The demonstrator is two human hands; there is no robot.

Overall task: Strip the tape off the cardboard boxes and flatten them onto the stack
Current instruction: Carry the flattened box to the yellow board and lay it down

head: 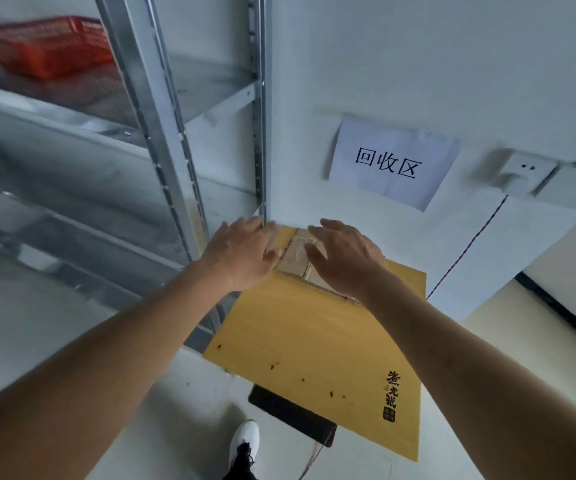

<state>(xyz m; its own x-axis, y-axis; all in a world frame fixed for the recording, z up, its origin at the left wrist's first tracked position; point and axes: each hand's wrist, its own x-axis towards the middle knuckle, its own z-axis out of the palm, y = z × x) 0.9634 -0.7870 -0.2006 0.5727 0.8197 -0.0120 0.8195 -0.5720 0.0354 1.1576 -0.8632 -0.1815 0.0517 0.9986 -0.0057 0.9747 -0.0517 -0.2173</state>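
A small flattened brown cardboard piece [297,252] with clear tape on it lies at the far end of a large yellow flattened box [317,344], against the white wall. My left hand [241,252] reaches over its left edge with straight fingers. My right hand [345,254] hovers over its right side, fingers spread and relaxed. Neither hand grips anything. A dark flat piece [290,414] sticks out from under the yellow box on the floor.
A metal shelving rack [162,140] stands at left with a red basket [47,46] on an upper shelf. A paper sign [392,161] and a wall socket [518,174] are on the wall. My white shoe [243,441] is near the stack.
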